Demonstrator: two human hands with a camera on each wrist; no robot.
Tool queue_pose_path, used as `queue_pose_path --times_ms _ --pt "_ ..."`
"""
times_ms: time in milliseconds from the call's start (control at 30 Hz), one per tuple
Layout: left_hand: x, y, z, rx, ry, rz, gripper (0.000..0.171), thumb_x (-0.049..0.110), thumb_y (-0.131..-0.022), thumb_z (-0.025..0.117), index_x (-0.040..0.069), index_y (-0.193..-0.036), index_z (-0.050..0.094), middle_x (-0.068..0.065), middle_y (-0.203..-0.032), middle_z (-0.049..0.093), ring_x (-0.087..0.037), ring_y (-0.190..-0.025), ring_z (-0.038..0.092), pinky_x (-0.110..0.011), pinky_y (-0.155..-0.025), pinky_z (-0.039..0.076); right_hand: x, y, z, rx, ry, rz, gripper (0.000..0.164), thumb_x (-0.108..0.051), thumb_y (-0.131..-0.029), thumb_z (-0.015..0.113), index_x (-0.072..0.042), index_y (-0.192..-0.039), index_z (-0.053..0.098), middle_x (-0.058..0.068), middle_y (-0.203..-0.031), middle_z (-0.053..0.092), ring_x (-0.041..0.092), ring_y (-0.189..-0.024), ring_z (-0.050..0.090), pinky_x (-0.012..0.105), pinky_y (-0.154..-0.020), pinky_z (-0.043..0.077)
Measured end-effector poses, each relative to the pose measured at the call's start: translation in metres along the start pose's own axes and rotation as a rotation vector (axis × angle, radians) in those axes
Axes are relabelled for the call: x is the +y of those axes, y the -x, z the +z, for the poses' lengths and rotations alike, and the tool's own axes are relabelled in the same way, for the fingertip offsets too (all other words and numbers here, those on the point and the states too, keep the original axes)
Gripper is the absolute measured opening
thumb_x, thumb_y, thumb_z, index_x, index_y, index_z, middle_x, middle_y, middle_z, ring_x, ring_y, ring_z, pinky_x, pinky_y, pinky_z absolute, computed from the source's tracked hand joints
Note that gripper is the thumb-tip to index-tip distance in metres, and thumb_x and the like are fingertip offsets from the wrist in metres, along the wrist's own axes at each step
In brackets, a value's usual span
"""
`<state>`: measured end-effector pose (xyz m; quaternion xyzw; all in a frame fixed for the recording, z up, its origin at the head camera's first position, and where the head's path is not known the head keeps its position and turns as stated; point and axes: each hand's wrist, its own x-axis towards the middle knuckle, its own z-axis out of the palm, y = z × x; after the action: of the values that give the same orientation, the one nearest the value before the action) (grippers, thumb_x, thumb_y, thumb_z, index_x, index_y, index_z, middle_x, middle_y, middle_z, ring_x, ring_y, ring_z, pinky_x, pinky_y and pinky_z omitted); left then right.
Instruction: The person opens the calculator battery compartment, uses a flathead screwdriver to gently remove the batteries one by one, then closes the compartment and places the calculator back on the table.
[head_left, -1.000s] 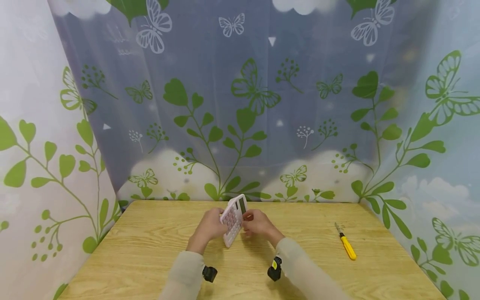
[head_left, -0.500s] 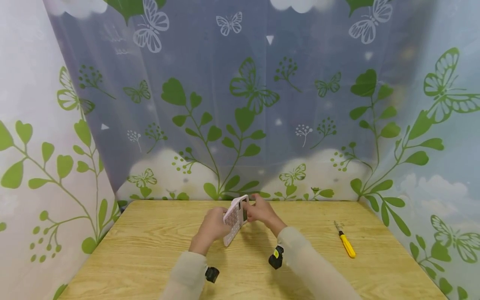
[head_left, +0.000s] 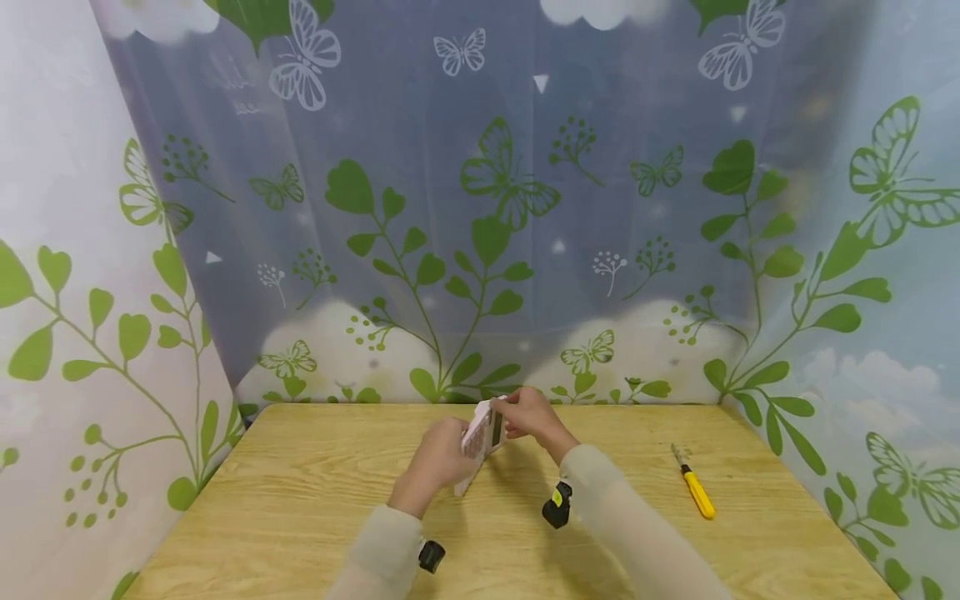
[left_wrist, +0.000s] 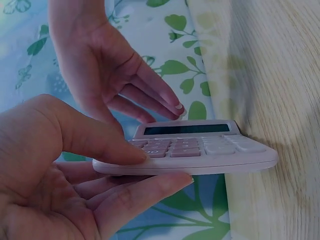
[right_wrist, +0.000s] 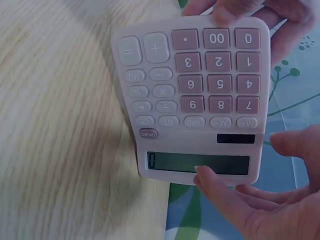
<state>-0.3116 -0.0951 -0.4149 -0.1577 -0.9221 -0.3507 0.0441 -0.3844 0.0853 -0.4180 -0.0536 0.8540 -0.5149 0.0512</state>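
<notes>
A pink calculator (head_left: 480, 433) with darker pink number keys stands tilted up on its edge at the table's middle. Its display (right_wrist: 175, 161) reads 0. My left hand (head_left: 442, 454) grips the end by the 0 and 00 keys; in the left wrist view the thumb (left_wrist: 117, 147) lies on the key side and the fingers pass underneath. At the display end is my right hand (head_left: 528, 417). Its index finger (right_wrist: 215, 187) reaches over the screen's edge, its thumb (right_wrist: 290, 142) stands apart from the calculator, and other fingers are partly hidden behind the top edge.
To the right on the wooden table (head_left: 315, 500) lies a screwdriver-like tool (head_left: 697, 492) with a yellow handle and a metal tip. A patterned cloth backdrop (head_left: 375, 250) rises right behind the table's far edge and at both sides.
My right hand has moved up from the calculator's lower right side, across the screen, to its top corner. The calculator and left hand have shifted slightly right, and the calculator has turned more edge-on.
</notes>
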Motion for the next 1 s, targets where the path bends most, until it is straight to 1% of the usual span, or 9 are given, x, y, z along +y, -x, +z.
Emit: queue_pose_path --times_ms 100,167,267,367,500,600,767,833,1000 --pt "0.003 0.001 0.003 -0.004 -0.010 0.012 0.024 -0.004 -0.080 0.075 -0.004 -0.104 0.073 -0.014 -0.088 0.073 -0.019 -0.072 0.065 -0.033 -0.062 0.056 -0.002 0.001 -0.002 0.013 0.065 0.002 0.037 -0.034 -0.100 0.065 0.001 -0.089 0.068 0.015 -0.081 0.068 0.031 -0.077 0.076 0.037 -0.071 0.066" --pt "0.005 0.003 0.006 -0.001 -0.033 0.022 0.026 -0.008 -0.077 0.073 -0.004 -0.103 0.072 -0.012 -0.086 0.072 -0.018 -0.071 0.061 -0.032 -0.061 0.054 -0.003 0.000 -0.004 0.017 0.102 0.002 0.042 -0.036 -0.099 0.066 -0.010 -0.068 0.057 0.005 -0.064 0.058 0.023 -0.064 0.072 0.036 -0.067 0.065" --pt "0.009 0.005 0.011 0.010 -0.086 0.045 0.026 -0.011 -0.072 0.072 -0.001 -0.096 0.071 -0.006 -0.077 0.066 -0.017 -0.065 0.053 -0.029 -0.056 0.046 -0.003 0.001 -0.006 0.019 0.142 0.001 0.053 -0.037 -0.098 0.067 -0.019 -0.055 0.043 -0.003 -0.050 0.045 0.016 -0.051 0.063 0.035 -0.063 0.064" --pt "0.013 0.007 0.015 0.022 -0.134 0.072 0.024 -0.012 -0.069 0.071 0.003 -0.087 0.066 0.000 -0.068 0.052 -0.015 -0.060 0.043 -0.025 -0.051 0.036 -0.003 0.003 -0.008 0.014 0.151 -0.001 0.057 -0.036 -0.097 0.069 -0.020 -0.051 0.039 -0.006 -0.046 0.039 0.013 -0.046 0.058 0.034 -0.061 0.063" --pt "0.017 0.010 0.020 0.021 -0.134 0.088 0.025 -0.014 -0.069 0.068 0.006 -0.082 0.061 0.003 -0.064 0.041 -0.012 -0.055 0.035 -0.022 -0.046 0.028 -0.001 0.003 -0.010 0.001 0.128 0.000 0.055 -0.033 -0.095 0.071 -0.019 -0.051 0.043 -0.003 -0.047 0.045 0.014 -0.046 0.058 0.032 -0.058 0.062" --pt "0.019 0.012 0.022 0.026 -0.144 0.111 0.024 -0.014 -0.069 0.068 0.007 -0.078 0.060 0.004 -0.063 0.040 -0.011 -0.054 0.034 -0.022 -0.045 0.027 0.000 0.003 -0.011 -0.004 0.122 0.014 0.048 -0.030 -0.093 0.073 -0.017 -0.053 0.049 0.000 -0.052 0.053 0.015 -0.049 0.060 0.032 -0.056 0.062" --pt "0.020 0.015 0.027 0.061 -0.229 0.173 0.026 -0.011 -0.066 0.070 0.010 -0.069 0.055 0.005 -0.060 0.039 -0.011 -0.055 0.033 -0.021 -0.047 0.027 -0.001 0.004 -0.013 -0.017 0.118 0.029 0.038 -0.027 -0.090 0.074 -0.012 -0.060 0.055 0.008 -0.064 0.065 0.018 -0.053 0.066 0.032 -0.057 0.063" --pt "0.020 0.015 0.030 0.065 -0.252 0.185 0.028 -0.010 -0.066 0.071 0.011 -0.068 0.053 0.006 -0.060 0.039 -0.011 -0.056 0.033 -0.021 -0.049 0.027 -0.001 0.004 -0.013 -0.017 0.116 0.031 0.037 -0.026 -0.090 0.074 -0.012 -0.062 0.055 0.010 -0.067 0.066 0.019 -0.054 0.067 0.033 -0.057 0.063" --pt "0.021 0.016 0.034 0.045 -0.252 0.175 0.027 -0.009 -0.069 0.074 0.011 -0.071 0.057 0.005 -0.062 0.046 -0.010 -0.057 0.037 -0.020 -0.049 0.032 -0.002 0.003 -0.013 -0.013 0.143 0.032 0.041 -0.022 -0.090 0.074 -0.013 -0.057 0.051 0.008 -0.061 0.062 0.020 -0.054 0.069 0.032 -0.056 0.063"
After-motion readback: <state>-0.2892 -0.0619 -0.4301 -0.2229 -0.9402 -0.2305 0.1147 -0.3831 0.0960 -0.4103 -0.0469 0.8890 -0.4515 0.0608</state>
